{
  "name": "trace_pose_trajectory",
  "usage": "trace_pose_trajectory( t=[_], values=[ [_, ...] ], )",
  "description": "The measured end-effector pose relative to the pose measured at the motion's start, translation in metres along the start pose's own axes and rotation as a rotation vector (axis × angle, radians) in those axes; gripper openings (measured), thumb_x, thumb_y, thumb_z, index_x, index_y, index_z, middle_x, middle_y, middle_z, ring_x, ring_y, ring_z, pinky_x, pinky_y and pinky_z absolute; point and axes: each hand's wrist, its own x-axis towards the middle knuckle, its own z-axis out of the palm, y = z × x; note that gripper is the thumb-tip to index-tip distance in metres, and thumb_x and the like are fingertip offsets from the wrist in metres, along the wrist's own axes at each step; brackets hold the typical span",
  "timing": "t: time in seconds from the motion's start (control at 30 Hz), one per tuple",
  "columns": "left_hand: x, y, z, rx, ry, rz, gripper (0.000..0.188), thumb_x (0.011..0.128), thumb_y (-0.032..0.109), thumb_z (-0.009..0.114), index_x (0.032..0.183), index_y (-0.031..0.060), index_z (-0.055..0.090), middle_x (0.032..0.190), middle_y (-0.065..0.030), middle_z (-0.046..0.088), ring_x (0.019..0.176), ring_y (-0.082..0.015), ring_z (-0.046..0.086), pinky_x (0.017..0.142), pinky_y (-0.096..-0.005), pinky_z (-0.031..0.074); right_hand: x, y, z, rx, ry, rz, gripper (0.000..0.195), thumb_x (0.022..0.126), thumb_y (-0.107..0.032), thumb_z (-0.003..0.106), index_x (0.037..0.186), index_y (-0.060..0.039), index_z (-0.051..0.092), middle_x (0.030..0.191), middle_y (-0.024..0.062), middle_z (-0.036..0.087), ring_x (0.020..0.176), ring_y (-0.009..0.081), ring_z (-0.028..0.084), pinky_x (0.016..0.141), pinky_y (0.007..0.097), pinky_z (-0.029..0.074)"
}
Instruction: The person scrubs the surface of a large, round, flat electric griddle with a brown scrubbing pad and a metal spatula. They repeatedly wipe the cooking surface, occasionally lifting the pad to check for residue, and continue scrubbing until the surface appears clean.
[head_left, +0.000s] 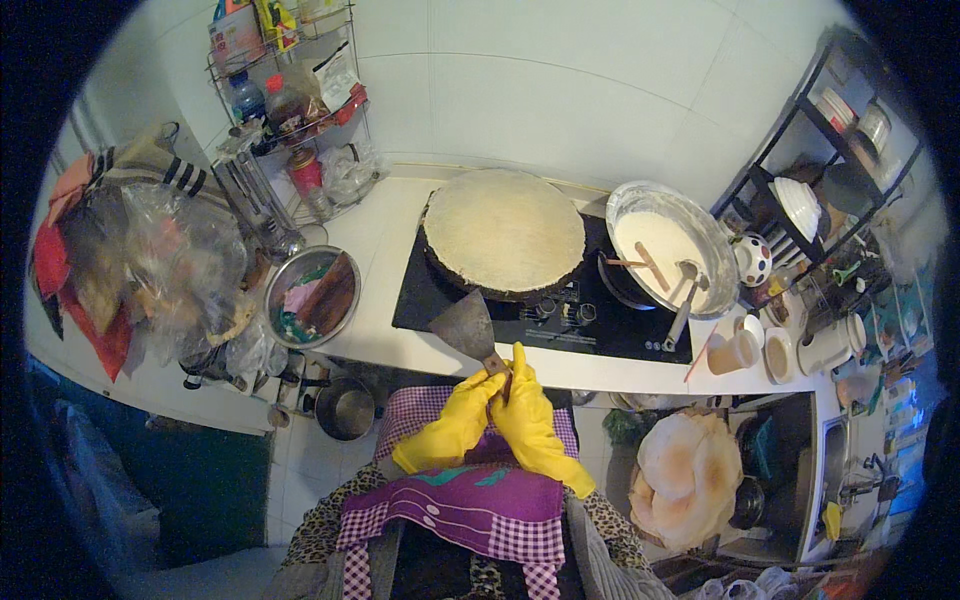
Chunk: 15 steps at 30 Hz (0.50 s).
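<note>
Both of my hands wear yellow rubber gloves and meet in front of my apron. Between them is the handle of a metal scraper (470, 330), its broad blade tilted up and to the left. My left hand (461, 424) pinches the handle from the left, while my right hand (526, 420) closes round it from the right with one finger pointing up. Just beyond the blade, a round griddle (457, 279) sits on the black cooktop (480, 324). A pale, thin sheet of batter or crepe (504, 229) covers its top.
Right of the griddle, a large metal basin (721, 281) holds white batter (637, 232), a wooden T-shaped spreader (654, 268) and a ladle (681, 315). A steel bowl (354, 307) with cloths stands left. Stacked flatbreads (686, 480) lie low at right. A wire rack (289, 139) stands at back left.
</note>
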Motion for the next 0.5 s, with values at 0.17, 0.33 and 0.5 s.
trace_pose_trajectory(
  t=[0.17,0.33,0.5],
  values=[
    [-0.001,-0.005,0.004,0.177,0.017,-0.083,0.036,0.097,0.014,0.056,0.131,0.0061,0.052,0.118,-0.0074,0.062,0.103,-0.0188,0.062,0.087,-0.0332,0.053,0.014,0.012,-0.022,-0.240,-0.089,0.013,0.072,0.077,-0.015,0.068,0.144,-0.0239,0.043,0.095,0.0158,0.064,0.081,0.0372,0.065,0.067,0.0457,0.052],
    [-0.007,-0.001,0.010,0.292,0.010,-0.096,0.038,0.096,0.015,0.056,0.132,0.0032,0.050,0.124,-0.0113,0.059,0.110,-0.0219,0.060,0.092,-0.0352,0.051,0.014,0.035,-0.024,-0.209,-0.108,-0.008,0.062,0.079,-0.023,0.069,0.138,-0.0243,0.052,0.092,0.0142,0.066,0.082,0.0350,0.065,0.069,0.0440,0.052],
    [-0.004,0.004,-0.005,0.299,0.011,-0.109,0.036,0.098,0.016,0.054,0.130,0.0002,0.050,0.127,-0.0138,0.057,0.114,-0.0247,0.059,0.095,-0.0371,0.050,0.014,0.045,-0.027,-0.190,-0.062,-0.001,0.054,0.082,-0.029,0.071,0.133,-0.0237,0.057,0.091,0.0128,0.067,0.082,0.0318,0.066,0.070,0.0407,0.052]
  ],
)
